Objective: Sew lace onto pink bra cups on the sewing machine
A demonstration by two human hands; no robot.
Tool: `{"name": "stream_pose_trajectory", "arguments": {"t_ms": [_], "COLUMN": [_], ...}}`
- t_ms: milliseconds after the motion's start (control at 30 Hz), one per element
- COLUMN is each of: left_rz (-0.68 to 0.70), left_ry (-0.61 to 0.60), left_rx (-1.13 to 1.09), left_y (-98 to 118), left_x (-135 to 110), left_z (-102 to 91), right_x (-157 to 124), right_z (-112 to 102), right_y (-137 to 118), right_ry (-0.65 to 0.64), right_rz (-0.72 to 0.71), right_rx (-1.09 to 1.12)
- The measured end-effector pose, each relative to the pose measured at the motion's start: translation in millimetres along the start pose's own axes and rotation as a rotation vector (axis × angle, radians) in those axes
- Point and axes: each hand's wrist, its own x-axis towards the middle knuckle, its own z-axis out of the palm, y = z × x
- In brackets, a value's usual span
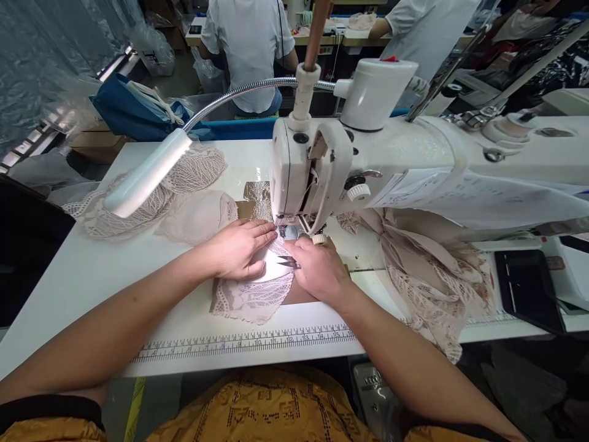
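Note:
My left hand (pixel 240 248) lies flat on a pale pink lace piece (pixel 253 299), its fingers stretched out towards the presser foot. A smooth white layer (pixel 269 270) shows on the lace under that hand. My right hand (pixel 321 268) is closed around thread snips (pixel 289 263), whose dark pointed blades stick out to the left over the fabric. Its thumb and forefinger rest at the cloth's edge beside the needle area. Above both hands stands the head of a white sewing machine (pixel 294 172); the presser foot (pixel 282 231) is partly hidden by my fingers.
Lace cups (pixel 197 215) are piled on the left of the table under a lamp (pixel 147 175). More beige lace pieces (pixel 423 264) lie at the right, beside a dark phone-like device (pixel 529 288). A printed ruler (pixel 257 341) runs along the front edge. People sit behind the machine.

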Motion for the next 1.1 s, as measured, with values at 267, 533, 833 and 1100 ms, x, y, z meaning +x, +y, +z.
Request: {"name": "stream_pose_trajectory", "arguments": {"t_ms": [267, 533, 833, 1100], "left_rz": [0.053, 0.128, 0.117, 0.105], "left_ry": [-0.073, 0.057, 0.223, 0.241], "left_rx": [0.041, 0.03, -0.077, -0.056], "left_y": [-14, -3, 12, 4], "left_x": [13, 1, -3, -1], "left_z": [-4.1, -9.4, 22.6, 22.4], "right_x": [2, -3, -2, 2], "right_z": [1, 0, 3, 0], "right_y": [-3, 3, 4, -1], "right_ry": [-0.015, 0.012, -0.001, -0.036], "right_rz": [0.041, -0.011, -0.051, 0.02], "right_rx": [-0.003, 0.054, 0.056, 0.01]}}
